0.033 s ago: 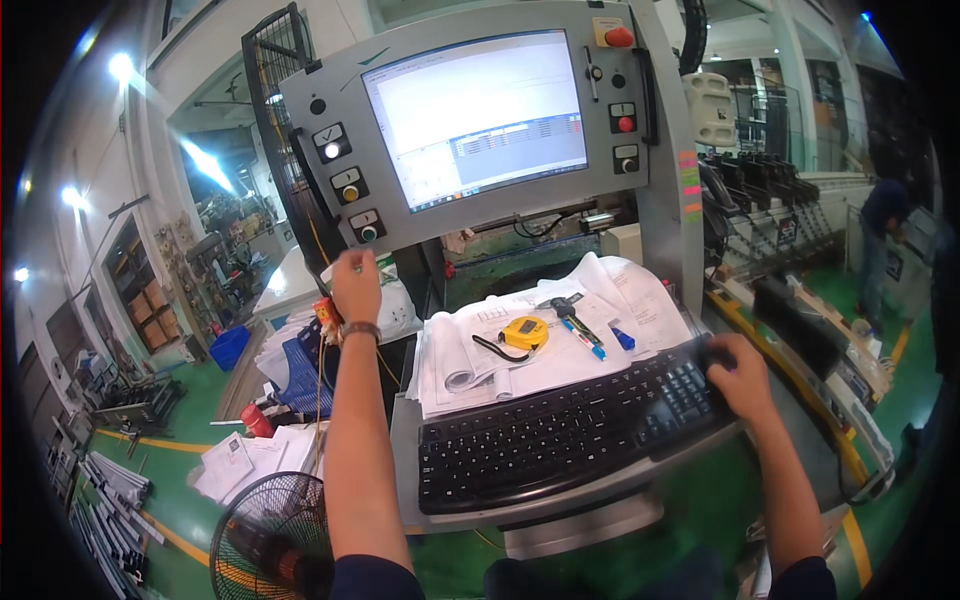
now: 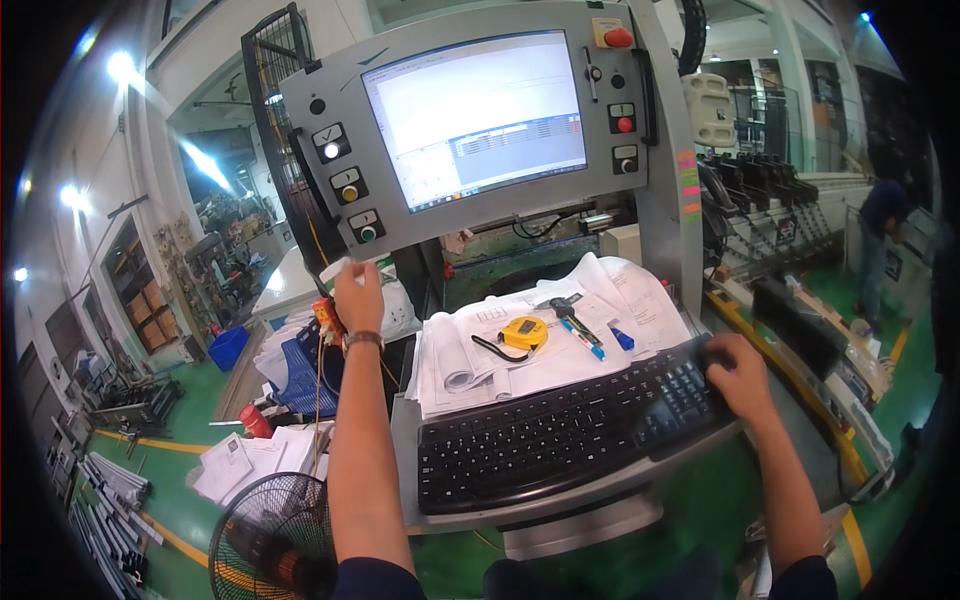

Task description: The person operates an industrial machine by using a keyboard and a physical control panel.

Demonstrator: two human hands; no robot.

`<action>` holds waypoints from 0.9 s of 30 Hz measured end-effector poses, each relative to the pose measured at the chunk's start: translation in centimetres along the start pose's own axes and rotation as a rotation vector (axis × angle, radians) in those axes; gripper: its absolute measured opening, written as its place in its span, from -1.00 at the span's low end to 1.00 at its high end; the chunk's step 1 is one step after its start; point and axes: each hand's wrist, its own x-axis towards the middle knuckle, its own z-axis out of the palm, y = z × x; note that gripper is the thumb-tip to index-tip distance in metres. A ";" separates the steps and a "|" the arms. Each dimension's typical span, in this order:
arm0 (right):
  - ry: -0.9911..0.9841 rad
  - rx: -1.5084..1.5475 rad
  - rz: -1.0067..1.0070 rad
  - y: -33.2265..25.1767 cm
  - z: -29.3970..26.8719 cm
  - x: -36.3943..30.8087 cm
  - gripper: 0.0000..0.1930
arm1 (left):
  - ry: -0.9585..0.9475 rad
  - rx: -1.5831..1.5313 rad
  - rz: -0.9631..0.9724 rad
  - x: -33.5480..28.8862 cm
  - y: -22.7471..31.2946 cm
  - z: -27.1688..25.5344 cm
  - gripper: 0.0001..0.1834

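Observation:
My left hand [image 2: 358, 298] is raised below the lower left corner of the control panel [image 2: 460, 220], its fingers curled together. Whether anything is in them is hidden. Just above it is the panel's green button [image 2: 368, 234], not touched. My right hand [image 2: 740, 376] grips the right end of the black keyboard [image 2: 530, 440], thumb on the near side and fingers curled at the far corner. Behind the keyboard, paper drawings [image 2: 460, 345] lie partly rolled. On them rest a yellow tape measure [image 2: 524, 333], a blue-tipped pen [image 2: 585, 340], a black tool [image 2: 562, 308] and a small blue object [image 2: 623, 340].
A lit screen [image 2: 480, 120] fills the panel's middle, with a red emergency button [image 2: 618, 37] at the upper right. A black fan [image 2: 270, 540] stands beside my left forearm. Blue crates [image 2: 305, 375] and papers [image 2: 250, 465] lie left. Another person [image 2: 880, 240] works far right.
My left hand has dropped slightly, away from the green button, which now shows fully. The right hand stays at the keyboard's end.

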 end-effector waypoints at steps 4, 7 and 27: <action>-0.014 -0.038 0.027 0.2 -0.1 -0.1 -0.56 | 0.028 0.092 -0.141 -6.4 -3.4 1.4 -0.66; -0.011 -0.034 0.022 0.1 -0.1 -0.1 -0.56 | -0.086 0.192 -0.208 -9.8 -5.6 1.6 -0.70; 0.002 -0.044 0.024 0.0 -0.1 -0.4 -0.55 | -0.347 0.264 -0.131 -11.5 -5.8 1.3 -0.78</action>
